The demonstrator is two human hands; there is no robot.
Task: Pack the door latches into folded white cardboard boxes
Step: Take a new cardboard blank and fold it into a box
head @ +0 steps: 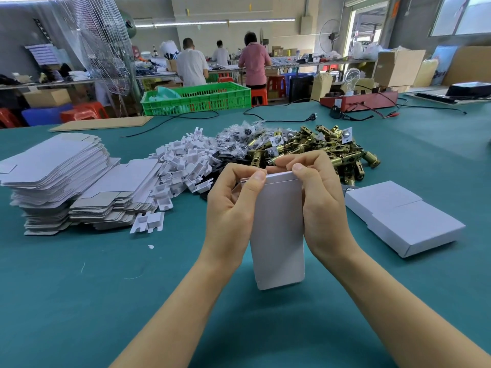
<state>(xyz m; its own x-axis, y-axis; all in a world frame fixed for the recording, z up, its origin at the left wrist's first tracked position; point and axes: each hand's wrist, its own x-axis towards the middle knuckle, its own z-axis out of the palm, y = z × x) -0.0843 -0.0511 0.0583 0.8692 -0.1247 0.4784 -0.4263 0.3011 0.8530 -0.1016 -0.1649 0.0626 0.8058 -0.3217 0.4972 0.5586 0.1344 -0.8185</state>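
Box (277, 229) upright between both hands, near centre of table (79, 301). Left hand (233, 203) and right hand (318, 197) pinch its top flap. Tuck evenly, thumbs on both corners, no creasing. Latches (318, 147) heaped just beyond; packed boxes (403, 216) right.

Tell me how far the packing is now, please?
Done: two closed white cardboard boxes lie at right. In hand: both hands, left and right, close another upright white box. Left: a pile of brass door latches and stacked flat white box blanks.
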